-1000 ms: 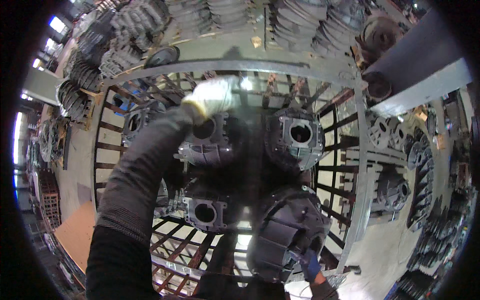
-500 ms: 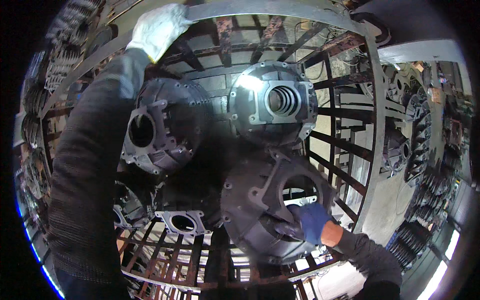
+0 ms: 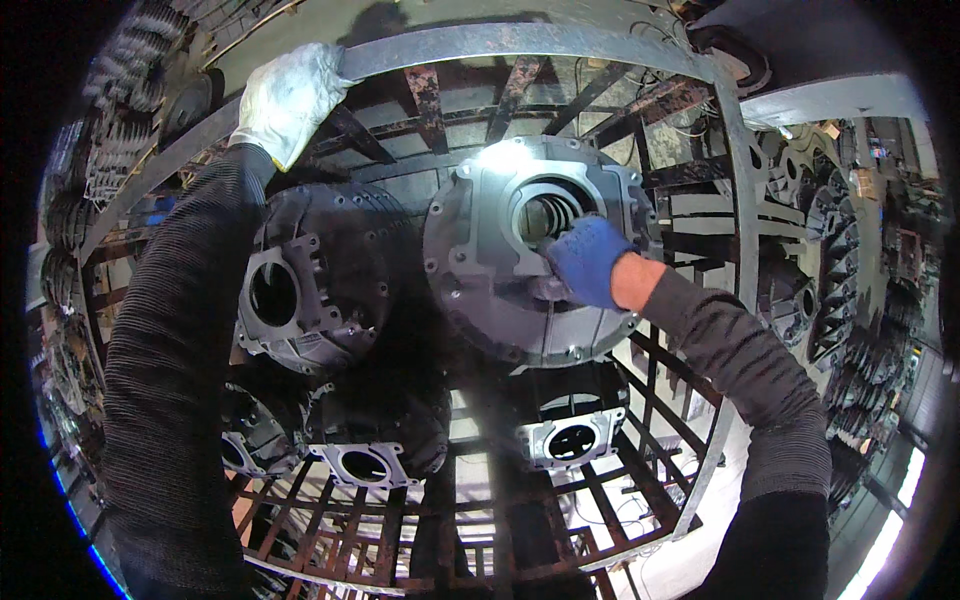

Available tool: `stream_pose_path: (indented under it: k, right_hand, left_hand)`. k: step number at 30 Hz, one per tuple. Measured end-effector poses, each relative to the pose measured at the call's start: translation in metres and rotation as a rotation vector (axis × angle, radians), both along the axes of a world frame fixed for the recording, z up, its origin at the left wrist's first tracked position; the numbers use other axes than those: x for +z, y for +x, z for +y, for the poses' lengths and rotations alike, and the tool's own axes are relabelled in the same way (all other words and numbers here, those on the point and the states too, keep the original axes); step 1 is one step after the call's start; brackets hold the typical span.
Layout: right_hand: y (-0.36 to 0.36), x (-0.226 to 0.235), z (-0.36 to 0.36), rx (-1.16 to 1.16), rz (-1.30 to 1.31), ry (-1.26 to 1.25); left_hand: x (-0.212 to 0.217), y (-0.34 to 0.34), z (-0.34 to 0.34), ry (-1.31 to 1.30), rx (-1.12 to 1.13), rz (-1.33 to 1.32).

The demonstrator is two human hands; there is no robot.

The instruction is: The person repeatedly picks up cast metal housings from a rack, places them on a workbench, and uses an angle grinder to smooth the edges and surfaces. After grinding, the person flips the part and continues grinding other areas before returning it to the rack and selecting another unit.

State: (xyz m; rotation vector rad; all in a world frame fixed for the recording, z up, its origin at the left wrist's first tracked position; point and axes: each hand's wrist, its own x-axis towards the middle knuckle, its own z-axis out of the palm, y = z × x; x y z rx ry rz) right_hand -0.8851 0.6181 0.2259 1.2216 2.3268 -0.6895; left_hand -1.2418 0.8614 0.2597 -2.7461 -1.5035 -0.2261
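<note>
My left hand [image 3: 289, 102], in a white glove, is closed over the top rail [image 3: 500, 42] of a metal-barred cage at the far left. In a blue glove, my right hand [image 3: 590, 262] grips the edge of the central opening of a large, round, dark cast-metal bell housing [image 3: 490, 320]. This housing stands inside the cage toward the far side, its flanged opening facing me. Ring-like edges show through the opening. Left of it rests another bell housing [image 3: 345, 270], also with its opening toward me. My right fingertips are partly hidden inside the opening.
Lower in the cage sit more housings, one at the middle left [image 3: 362, 464] and one at the right [image 3: 572, 440]. Rusty bars [image 3: 650, 470] form the cage's sides and floor. Stacks of dark metal parts [image 3: 835, 260] stand outside at the right.
My right hand has moved the gripped housing up and away from me, in front of the far one. A lower housing at the right is now uncovered. My left hand stays on the rail.
</note>
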Motion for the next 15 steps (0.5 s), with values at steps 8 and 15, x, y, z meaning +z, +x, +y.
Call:
stream_pose_path:
  k: [8, 15]
  right_hand:
    - [0.034, -0.069, 0.0, 0.003, 0.134, 0.087]
    - [0.053, -0.108, -0.02, 0.086, 0.048, 0.136]
  left_hand:
    - [0.001, 0.0, -0.005, 0.116, -0.061, 0.024]
    - [-0.011, -0.007, 0.006, 0.174, -0.068, 0.139]
